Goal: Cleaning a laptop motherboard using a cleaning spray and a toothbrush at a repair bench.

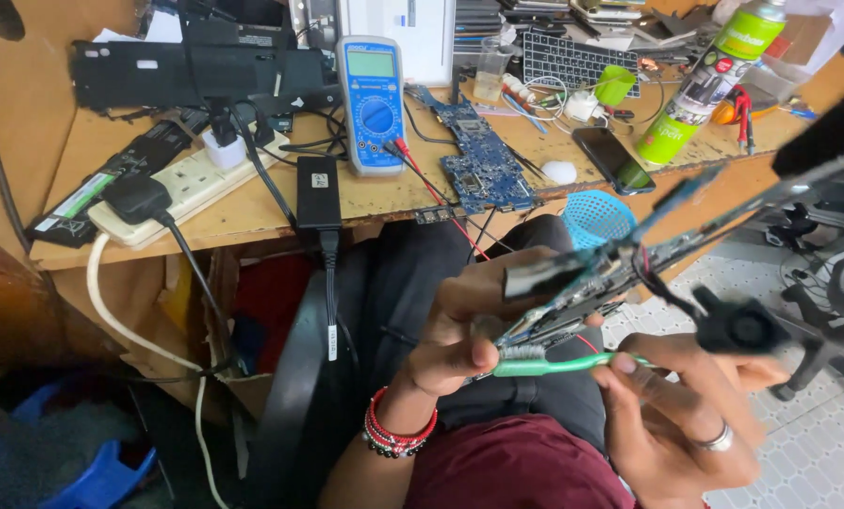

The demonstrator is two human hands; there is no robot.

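Observation:
My left hand (464, 325) grips the lower end of a laptop circuit board (620, 250) held edge-on above my lap, thumb on its near side. A small black fan (737, 325) hangs from the board on wires. My right hand (686, 405), with a ring on one finger, holds a green toothbrush (573, 363) whose bristles touch the board's lower edge beside my left thumb. Red bead bracelets circle my left wrist (398, 434).
The wooden desk (252, 212) carries a blue multimeter (373, 104) with red and black leads, a second blue circuit board (483, 155), a white power strip (181, 184), a black adapter (318, 193), a phone (615, 160), a green spray can (714, 75) and a keyboard (577, 61). A blue basket (596, 217) sits below.

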